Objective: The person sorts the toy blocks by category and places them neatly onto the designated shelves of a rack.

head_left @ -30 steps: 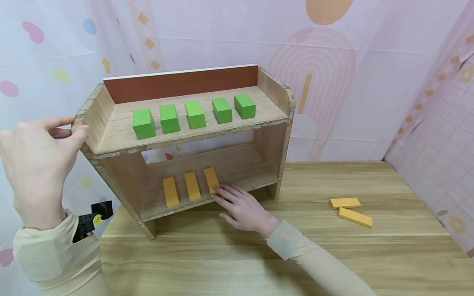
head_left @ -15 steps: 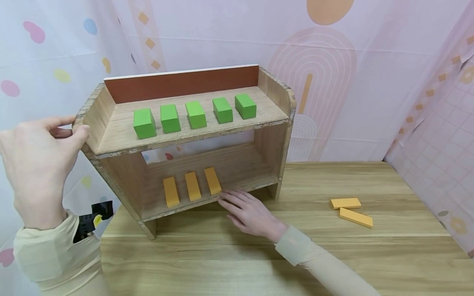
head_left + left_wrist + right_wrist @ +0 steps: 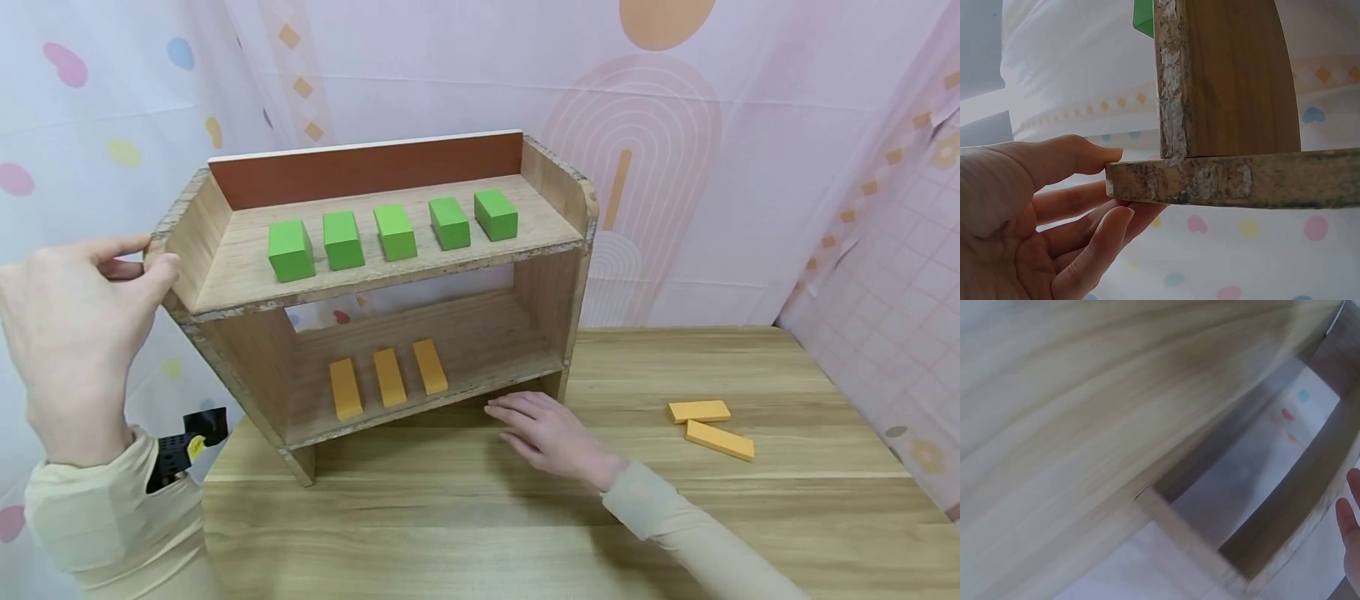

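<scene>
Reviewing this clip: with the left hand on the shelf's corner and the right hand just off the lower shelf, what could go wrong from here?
1. The left hand pinches only the top corner of the wooden shelf; a tug might rock it and slide the green blocks.
2. The right hand is close to the lower shelf; reaching back in, it could knock the three orange blocks out of line.

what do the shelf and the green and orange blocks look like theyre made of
The shelf looks like wood-grain laminated board: its chipped edges show a pale, crumbly core, plain in the left wrist view where the left hand grips it. Its back panel is smooth reddish brown. The green blocks and orange blocks are matte and evenly coloured, possibly painted wood or foam; the pictures cannot settle which.
</scene>
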The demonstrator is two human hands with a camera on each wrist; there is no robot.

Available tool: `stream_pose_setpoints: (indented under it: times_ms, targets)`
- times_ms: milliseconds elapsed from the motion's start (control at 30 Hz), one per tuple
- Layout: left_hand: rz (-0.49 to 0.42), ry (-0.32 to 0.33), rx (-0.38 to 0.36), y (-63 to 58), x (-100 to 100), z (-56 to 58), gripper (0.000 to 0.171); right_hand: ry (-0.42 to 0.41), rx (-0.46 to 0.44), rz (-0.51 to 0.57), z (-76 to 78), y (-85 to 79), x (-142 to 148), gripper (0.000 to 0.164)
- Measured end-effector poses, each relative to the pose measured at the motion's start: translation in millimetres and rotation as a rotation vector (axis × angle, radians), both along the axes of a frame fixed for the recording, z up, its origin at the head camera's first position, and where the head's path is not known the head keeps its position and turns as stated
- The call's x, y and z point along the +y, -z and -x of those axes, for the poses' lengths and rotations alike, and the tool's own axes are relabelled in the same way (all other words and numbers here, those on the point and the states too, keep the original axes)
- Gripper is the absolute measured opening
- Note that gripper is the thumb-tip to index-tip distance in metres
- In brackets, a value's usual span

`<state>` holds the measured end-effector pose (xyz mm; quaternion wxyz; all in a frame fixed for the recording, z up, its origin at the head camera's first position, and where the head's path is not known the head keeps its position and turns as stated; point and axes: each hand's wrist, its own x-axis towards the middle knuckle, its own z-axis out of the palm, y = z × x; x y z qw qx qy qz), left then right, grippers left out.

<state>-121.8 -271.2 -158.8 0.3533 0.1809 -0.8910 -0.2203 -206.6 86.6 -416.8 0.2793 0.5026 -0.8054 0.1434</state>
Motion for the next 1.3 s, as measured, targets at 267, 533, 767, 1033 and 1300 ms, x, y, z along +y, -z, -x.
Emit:
stream_pose_setpoints:
  times_ms: [267,533,767,1033,1300]
  targets:
    - [-0.010,-0.007,-0.006,0.1,-1,-0.8,0.045,0.001,-0.180,0.077,2.4,-6.4,39,0.043]
    - [0.010,0.000,0.010,0.5,-1,0.3,0.044,0.097,-0.473,0.179,1.7,-15.1,83,0.040]
    - [0.008,0.000,0.003,-0.8,-1,0.3,0.044,0.265,-0.634,0.212,2.3,-19.7,132,0.035]
    - [0.011,-0.006,-0.016,-0.8,-2,1.1,0.045,0.326,-0.853,0.290,7.2,-21.9,185,0.037]
    - [0.013,0.001,0.008,0.4,-2,1.5,0.044,0.381,-1.017,0.309,10.7,-17.3,225,0.046]
